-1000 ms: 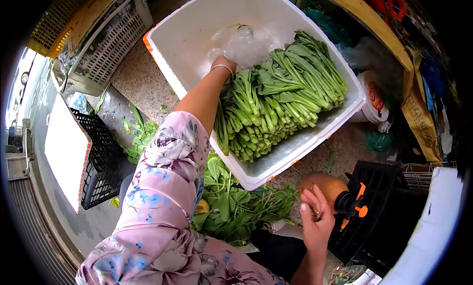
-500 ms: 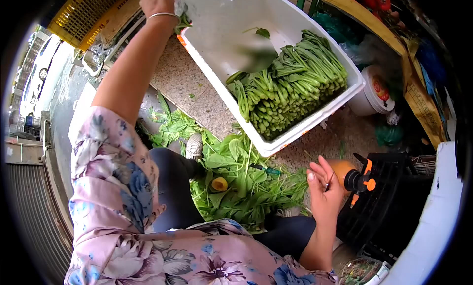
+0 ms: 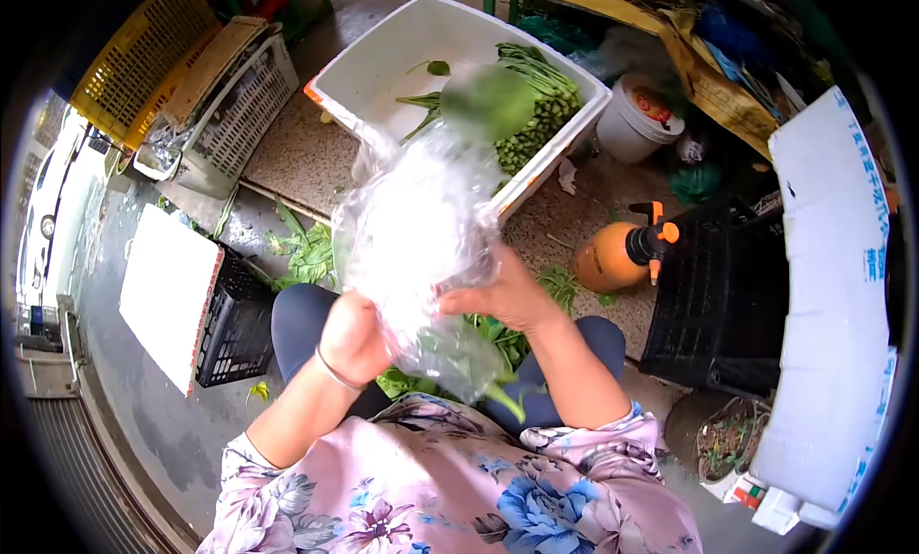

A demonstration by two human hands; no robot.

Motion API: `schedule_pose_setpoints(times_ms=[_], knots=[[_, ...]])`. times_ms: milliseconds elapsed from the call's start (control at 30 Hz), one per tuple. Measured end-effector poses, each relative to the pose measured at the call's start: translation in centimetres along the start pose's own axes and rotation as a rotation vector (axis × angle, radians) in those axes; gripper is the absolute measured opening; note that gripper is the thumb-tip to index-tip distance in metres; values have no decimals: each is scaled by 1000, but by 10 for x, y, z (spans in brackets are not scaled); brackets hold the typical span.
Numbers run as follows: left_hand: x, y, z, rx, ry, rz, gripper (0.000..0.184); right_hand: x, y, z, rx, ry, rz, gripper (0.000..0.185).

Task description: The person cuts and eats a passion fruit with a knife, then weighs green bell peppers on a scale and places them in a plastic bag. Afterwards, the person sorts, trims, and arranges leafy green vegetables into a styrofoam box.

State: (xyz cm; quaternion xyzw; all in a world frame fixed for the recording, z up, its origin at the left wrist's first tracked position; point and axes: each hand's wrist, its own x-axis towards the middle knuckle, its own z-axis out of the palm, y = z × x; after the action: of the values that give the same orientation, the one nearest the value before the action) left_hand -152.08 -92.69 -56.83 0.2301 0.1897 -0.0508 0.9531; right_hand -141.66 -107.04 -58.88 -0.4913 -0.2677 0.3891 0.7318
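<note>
A crumpled clear plastic bag [image 3: 416,238] is bunched between my two hands over my lap. My left hand [image 3: 356,336] is closed on its left side, with the fingertips hidden by the plastic. On the other side, my right hand [image 3: 503,300] grips the bag with the thumb in front. Green leaf stems [image 3: 505,398] show at the bag's lower end; whether they lie inside or behind it I cannot tell. Beyond the bag, a white foam box [image 3: 383,51] holds stacked leafy greens [image 3: 546,104], partly covered by a blurred patch.
An orange spray bottle [image 3: 605,257] stands to the right, beside a black crate [image 3: 713,305]. A white bucket [image 3: 639,118] is behind it. On the left are a white basket [image 3: 244,113] and a foam lid [image 3: 172,291] against a black crate. Loose leaves [image 3: 306,252] litter the floor.
My left hand has come down from the upper left with the plastic bag. My right hand, empty before, has moved inward and taken hold of it. The view has shifted too.
</note>
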Motion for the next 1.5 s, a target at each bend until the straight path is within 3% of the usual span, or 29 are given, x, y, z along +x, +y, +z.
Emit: schedule_pose_setpoints(times_ms=[33, 100, 167, 200, 300, 433, 533, 600, 633, 733, 800, 833, 900, 933, 1033, 1133, 1233, 1267, 1300, 1333, 1400, 1467, 1500], knots=[[-5, -11, -16, 20, -6, -29, 30, 0, 11, 10, -11, 13, -13, 71], [-11, -22, -45, 43, -24, -66, 30, -5, 39, 25, -104, 178, -75, 48], [-12, -24, -61, 238, 153, 32, 32, -14, 49, 30, -83, 236, -80, 47], [-14, -20, -75, 233, 142, 27, 32, -19, 54, 33, -63, 290, -82, 45], [-23, -11, -102, 230, 232, 39, 54, -30, 54, 40, -22, 322, -58, 47], [-18, -13, -115, 64, -42, -49, 48, -36, 55, 51, 120, 215, 131, 54], [-15, -21, -119, -43, -75, -75, 42, -38, 62, 57, 170, 279, 234, 49], [-10, -28, -124, -24, -78, -54, 39, -39, 62, 58, -69, 248, 10, 49], [-7, -31, -129, -13, -75, -67, 37, -40, 58, 61, -303, 295, -1, 50], [-3, -37, -130, 46, -94, -84, 32, -50, 78, 54, -573, 221, 10, 50], [6, -42, -130, 129, -61, -179, 30, -57, 80, 52, -527, 286, -4, 51], [0, -38, -109, 285, -17, -186, 31, -61, 76, 48, -434, 369, 4, 51], [2, -33, -106, 291, -91, -192, 33, -71, 49, 46, -290, 529, -8, 55], [5, -30, -100, 293, -167, -196, 36, -81, 44, 30, -478, 533, -93, 57], [3, -13, -90, 458, -164, -142, 42, -134, 8, -5, -289, 730, -217, 68], [11, -3, -97, 574, 4, -151, 33, -186, -65, -34, -878, 1188, -360, 53], [17, -6, -99, 518, 14, -139, 25, -204, -72, -78, -1403, 1550, -410, 47], [19, -7, -98, 513, 10, -141, 25, -208, -62, -106, -1424, 1638, -367, 45], [22, -9, -95, 520, 1, -143, 25, -212, -53, -134, -1361, 1727, 101, 57], [22, -11, -93, 527, -32, -155, 26, -221, -37, -170, -1285, 1672, 435, 69], [18, -12, -88, 546, -34, -165, 27, -239, -15, -207, -1311, 1641, 552, 84], [14, -10, -85, 511, -45, -169, 23, -257, 5, -242, -1296, 1724, 535, 70], [13, -8, -87, 518, -4, -152, 23, -254, 4, -232, -1041, 1694, 595, 59]])
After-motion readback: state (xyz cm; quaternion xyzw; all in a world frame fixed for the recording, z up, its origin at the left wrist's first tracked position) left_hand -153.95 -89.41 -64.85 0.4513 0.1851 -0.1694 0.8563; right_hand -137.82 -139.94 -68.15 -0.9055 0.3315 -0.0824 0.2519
